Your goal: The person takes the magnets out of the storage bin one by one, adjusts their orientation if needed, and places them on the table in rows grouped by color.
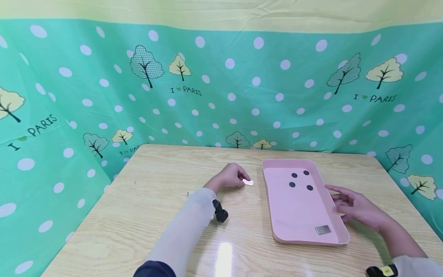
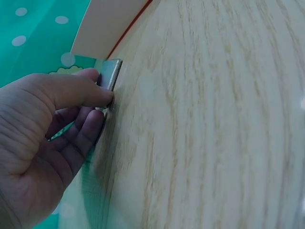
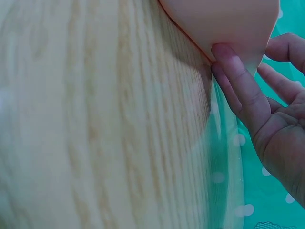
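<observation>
Left hand (image 1: 231, 177) pinched a metal plate (image 1: 248, 182) left of a pink tray (image 1: 290, 215) (four dark discs (image 1: 309, 187) lay inside); right hand (image 1: 361, 209), fingers spread, touched its right side.

The tray (image 1: 294, 211) is pink, its discs (image 1: 292, 184) black, the curtain (image 1: 242, 84) green, pale-dotted.

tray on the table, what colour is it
The tray is pink, which shows best in the head view.
</observation>
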Demonstrator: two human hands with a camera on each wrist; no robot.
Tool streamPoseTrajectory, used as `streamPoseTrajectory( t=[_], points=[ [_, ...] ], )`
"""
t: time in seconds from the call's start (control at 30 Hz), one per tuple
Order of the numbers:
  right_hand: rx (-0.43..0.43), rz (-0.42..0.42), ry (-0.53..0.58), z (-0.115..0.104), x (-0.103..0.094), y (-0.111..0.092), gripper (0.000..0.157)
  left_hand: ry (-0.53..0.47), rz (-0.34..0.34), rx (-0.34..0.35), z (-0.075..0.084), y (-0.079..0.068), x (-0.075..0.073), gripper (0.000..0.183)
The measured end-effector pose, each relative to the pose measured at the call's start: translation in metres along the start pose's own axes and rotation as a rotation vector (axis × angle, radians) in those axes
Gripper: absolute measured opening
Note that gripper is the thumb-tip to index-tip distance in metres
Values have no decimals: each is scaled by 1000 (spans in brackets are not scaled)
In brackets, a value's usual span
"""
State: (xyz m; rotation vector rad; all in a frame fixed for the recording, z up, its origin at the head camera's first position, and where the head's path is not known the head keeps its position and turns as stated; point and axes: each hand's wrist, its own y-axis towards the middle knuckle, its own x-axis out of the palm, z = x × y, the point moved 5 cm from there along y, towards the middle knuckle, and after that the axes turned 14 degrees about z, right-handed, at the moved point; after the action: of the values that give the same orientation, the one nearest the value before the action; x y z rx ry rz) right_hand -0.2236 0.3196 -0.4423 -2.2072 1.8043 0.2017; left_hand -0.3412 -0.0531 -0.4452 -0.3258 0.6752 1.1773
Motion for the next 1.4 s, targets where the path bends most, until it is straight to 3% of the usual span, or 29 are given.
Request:
streamPoseTrajectory(
  t=[0.27, 0.53, 0.97, 1.4],
  points=[
    [2, 13, -15, 1, -1, -1, 64, 14, 41, 14, -1, 2, 3, 19],
    [6, 28, -23, 3, 0, -2, 65, -1, 41, -16, -1, 0, 4, 17],
    [21, 59, -63, -3, 2, 0, 69, -28, 66, -38, 5, -5, -7, 21],
    [8, 50, -75, -3, 2, -2, 69, -75, 55, 18, 21, -6, -12, 31]
  ],
)
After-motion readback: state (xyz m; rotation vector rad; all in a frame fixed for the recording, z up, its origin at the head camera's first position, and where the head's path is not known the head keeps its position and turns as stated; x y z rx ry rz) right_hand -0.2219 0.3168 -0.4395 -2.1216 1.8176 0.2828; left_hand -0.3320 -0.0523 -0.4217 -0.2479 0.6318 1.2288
